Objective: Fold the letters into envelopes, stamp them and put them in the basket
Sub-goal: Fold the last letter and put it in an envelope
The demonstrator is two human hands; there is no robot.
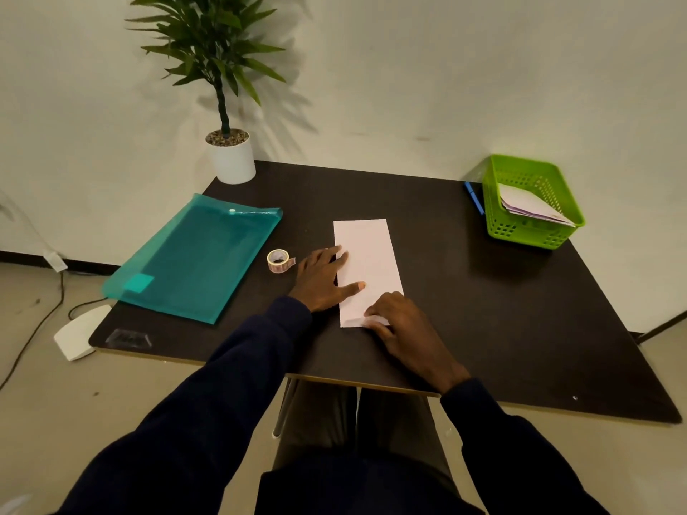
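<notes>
With my left hand (322, 281) flat on the envelope (368, 254) on the bench (483, 310) and my right hand (407, 330) pinching its near flap (358, 322), any slip of the paper could crease the flap crooked.

The flat worktop (464, 291) was dark brown and the long folded paper letter (366, 262) plain white. The translucent plastic folder (193, 258) was teal, the lattice-holed plastic basket (520, 232) lime green, the slim pen (474, 198) blue. The small stamp roll (279, 261) was pinkish, both sleeves (241, 384) navy.
</notes>
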